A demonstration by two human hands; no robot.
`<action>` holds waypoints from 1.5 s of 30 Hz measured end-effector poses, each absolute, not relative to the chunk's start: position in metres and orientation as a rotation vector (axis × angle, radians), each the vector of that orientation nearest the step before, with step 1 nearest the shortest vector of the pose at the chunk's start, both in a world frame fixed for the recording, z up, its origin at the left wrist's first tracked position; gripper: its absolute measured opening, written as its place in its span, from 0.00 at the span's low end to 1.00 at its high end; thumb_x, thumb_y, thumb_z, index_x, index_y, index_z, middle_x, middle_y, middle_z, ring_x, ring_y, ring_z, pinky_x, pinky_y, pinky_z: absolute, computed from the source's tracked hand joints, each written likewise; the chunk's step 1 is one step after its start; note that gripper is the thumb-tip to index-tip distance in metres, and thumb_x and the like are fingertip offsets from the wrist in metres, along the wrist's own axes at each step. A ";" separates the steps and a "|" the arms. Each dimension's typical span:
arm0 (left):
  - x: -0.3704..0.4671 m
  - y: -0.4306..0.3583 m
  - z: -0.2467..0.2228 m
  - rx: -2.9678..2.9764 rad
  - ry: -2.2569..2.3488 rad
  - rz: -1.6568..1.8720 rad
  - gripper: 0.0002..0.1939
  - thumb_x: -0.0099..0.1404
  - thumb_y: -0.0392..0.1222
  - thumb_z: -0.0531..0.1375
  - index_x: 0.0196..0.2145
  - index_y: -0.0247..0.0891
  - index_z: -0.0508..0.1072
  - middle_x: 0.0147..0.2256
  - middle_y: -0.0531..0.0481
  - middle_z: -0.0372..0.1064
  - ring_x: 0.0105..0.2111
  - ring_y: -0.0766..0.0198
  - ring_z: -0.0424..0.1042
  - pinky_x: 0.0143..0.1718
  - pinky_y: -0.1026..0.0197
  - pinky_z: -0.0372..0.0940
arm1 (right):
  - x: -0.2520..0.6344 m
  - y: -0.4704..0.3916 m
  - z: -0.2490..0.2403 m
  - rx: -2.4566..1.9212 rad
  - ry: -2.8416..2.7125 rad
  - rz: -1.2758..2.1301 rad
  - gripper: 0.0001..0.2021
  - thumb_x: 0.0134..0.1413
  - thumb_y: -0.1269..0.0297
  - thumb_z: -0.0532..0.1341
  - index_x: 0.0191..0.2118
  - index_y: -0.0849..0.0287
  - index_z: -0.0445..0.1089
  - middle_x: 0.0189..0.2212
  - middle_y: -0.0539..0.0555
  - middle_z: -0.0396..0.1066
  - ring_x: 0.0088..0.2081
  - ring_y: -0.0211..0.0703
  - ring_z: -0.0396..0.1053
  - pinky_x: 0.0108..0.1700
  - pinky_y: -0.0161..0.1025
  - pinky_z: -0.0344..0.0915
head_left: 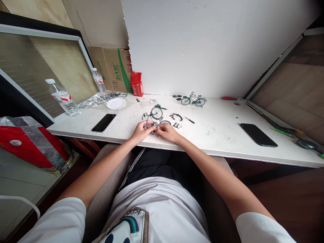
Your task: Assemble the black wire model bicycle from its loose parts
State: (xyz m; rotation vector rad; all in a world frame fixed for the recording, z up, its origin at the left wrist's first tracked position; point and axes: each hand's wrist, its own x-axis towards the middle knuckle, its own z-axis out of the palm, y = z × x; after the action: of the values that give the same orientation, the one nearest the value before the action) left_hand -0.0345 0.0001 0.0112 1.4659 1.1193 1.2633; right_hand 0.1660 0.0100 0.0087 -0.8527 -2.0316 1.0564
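Note:
At the front of the desk my left hand (142, 131) is closed around part of a small model bicycle frame (149, 118). A round chainring-like part (155, 125) shows between my two hands. My right hand (166, 132) is pinched close against that part; what its fingertips hold is too small to make out. Just beyond my hands stands a spoked wheel (157, 113), seemingly attached to the frame. A second loose wheel (165, 122) lies partly hidden behind my right hand. Near it are a curved dark part (176, 116), a small metal stand-like part (177, 125) and a small screwdriver-like tool (189, 120).
A finished-looking green model bicycle (193, 100) stands by the wall. Phones lie left (104, 122) and right (258, 135). A white plate (115, 103), water bottles (63, 98), a red box (137, 84) and a carton (113, 69) are at the left.

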 end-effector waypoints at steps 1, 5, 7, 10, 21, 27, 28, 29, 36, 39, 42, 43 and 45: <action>-0.035 0.000 0.011 1.467 1.121 1.261 0.21 0.54 0.47 0.73 0.43 0.34 0.80 0.45 0.39 0.80 0.39 0.56 0.79 0.41 0.56 0.74 | 0.166 0.010 0.009 -0.853 -2.031 1.056 0.12 0.63 0.61 0.58 0.28 0.58 0.68 0.24 0.49 0.70 0.27 0.37 0.62 0.35 0.37 0.60; -0.035 0.000 0.012 1.473 1.125 1.256 0.22 0.54 0.47 0.73 0.44 0.34 0.80 0.46 0.39 0.80 0.39 0.56 0.79 0.41 0.56 0.74 | 0.166 0.009 0.009 -0.861 -2.028 1.056 0.13 0.63 0.61 0.58 0.28 0.58 0.68 0.23 0.48 0.69 0.27 0.37 0.62 0.35 0.36 0.59; -0.035 0.000 0.012 1.475 1.123 1.256 0.21 0.54 0.47 0.73 0.44 0.34 0.80 0.46 0.40 0.80 0.39 0.56 0.79 0.42 0.56 0.74 | 0.165 0.010 0.009 -0.861 -2.030 1.059 0.13 0.63 0.60 0.59 0.28 0.58 0.68 0.23 0.48 0.69 0.27 0.37 0.62 0.34 0.36 0.59; -0.035 0.000 0.011 1.479 1.119 1.260 0.21 0.54 0.47 0.73 0.43 0.34 0.80 0.46 0.40 0.80 0.40 0.56 0.79 0.43 0.55 0.74 | 0.166 0.010 0.009 -0.857 -2.034 1.056 0.13 0.63 0.60 0.59 0.28 0.58 0.68 0.23 0.48 0.69 0.27 0.37 0.62 0.34 0.37 0.59; -0.035 0.000 0.012 1.483 1.123 1.261 0.21 0.54 0.47 0.73 0.43 0.34 0.80 0.46 0.39 0.80 0.41 0.54 0.79 0.45 0.53 0.74 | 0.165 0.010 0.009 -0.865 -2.040 1.025 0.13 0.62 0.60 0.59 0.27 0.58 0.67 0.23 0.49 0.69 0.26 0.37 0.61 0.33 0.37 0.58; -0.034 0.000 0.011 1.488 1.117 1.267 0.21 0.54 0.47 0.73 0.43 0.34 0.80 0.46 0.39 0.80 0.41 0.54 0.79 0.45 0.54 0.74 | 0.164 0.009 0.010 -0.882 -2.043 1.019 0.12 0.61 0.61 0.58 0.27 0.58 0.68 0.23 0.49 0.68 0.26 0.37 0.61 0.33 0.37 0.58; -0.034 0.000 0.011 1.491 1.118 1.265 0.21 0.54 0.47 0.73 0.43 0.34 0.79 0.46 0.39 0.80 0.41 0.54 0.79 0.45 0.54 0.74 | 0.164 0.009 0.010 -0.882 -2.042 1.019 0.12 0.61 0.61 0.58 0.27 0.58 0.67 0.23 0.49 0.68 0.26 0.37 0.62 0.33 0.37 0.58; -0.034 0.000 0.011 1.495 1.118 1.264 0.21 0.54 0.47 0.73 0.43 0.34 0.79 0.46 0.39 0.80 0.41 0.54 0.79 0.45 0.54 0.74 | 0.164 0.009 0.010 -0.881 -2.042 1.019 0.12 0.61 0.61 0.58 0.27 0.58 0.67 0.23 0.49 0.69 0.26 0.37 0.62 0.33 0.36 0.58; -0.034 0.000 0.010 1.504 1.121 1.265 0.21 0.55 0.47 0.72 0.43 0.34 0.79 0.46 0.39 0.80 0.43 0.53 0.79 0.46 0.53 0.74 | 0.164 0.009 0.009 -0.890 -2.045 0.998 0.12 0.62 0.61 0.59 0.27 0.58 0.67 0.23 0.49 0.69 0.26 0.37 0.62 0.33 0.36 0.58; -0.035 0.001 0.009 1.513 1.115 1.267 0.21 0.55 0.47 0.72 0.44 0.34 0.79 0.46 0.39 0.80 0.43 0.53 0.79 0.46 0.53 0.73 | 0.164 0.009 0.010 -0.887 -2.044 1.008 0.12 0.62 0.61 0.59 0.27 0.58 0.67 0.23 0.49 0.69 0.26 0.37 0.62 0.33 0.36 0.59; -0.035 0.001 0.008 1.522 1.112 1.269 0.21 0.55 0.47 0.72 0.44 0.34 0.79 0.46 0.39 0.80 0.43 0.53 0.79 0.45 0.53 0.73 | 0.164 0.008 0.011 -0.881 -2.035 1.013 0.12 0.61 0.61 0.59 0.27 0.58 0.67 0.23 0.49 0.69 0.26 0.37 0.62 0.33 0.37 0.58; -0.035 0.002 0.007 1.526 1.113 1.272 0.21 0.55 0.47 0.72 0.44 0.34 0.79 0.46 0.39 0.80 0.43 0.53 0.79 0.45 0.54 0.73 | 0.164 0.008 0.011 -0.877 -2.035 1.015 0.13 0.62 0.61 0.59 0.26 0.58 0.67 0.23 0.49 0.69 0.26 0.37 0.62 0.33 0.37 0.58; -0.035 0.002 0.007 1.536 1.115 1.277 0.20 0.55 0.46 0.71 0.44 0.34 0.79 0.46 0.39 0.80 0.43 0.53 0.79 0.45 0.54 0.73 | 0.164 0.007 0.011 -0.873 -2.035 1.018 0.13 0.62 0.61 0.59 0.27 0.58 0.67 0.23 0.49 0.69 0.26 0.37 0.61 0.33 0.37 0.58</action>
State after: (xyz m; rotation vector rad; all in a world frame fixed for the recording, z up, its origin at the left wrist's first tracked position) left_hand -0.0351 0.0025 0.0066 1.5358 1.1154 1.2767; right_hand 0.1637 0.0073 0.0112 -0.8728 -2.0354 1.0182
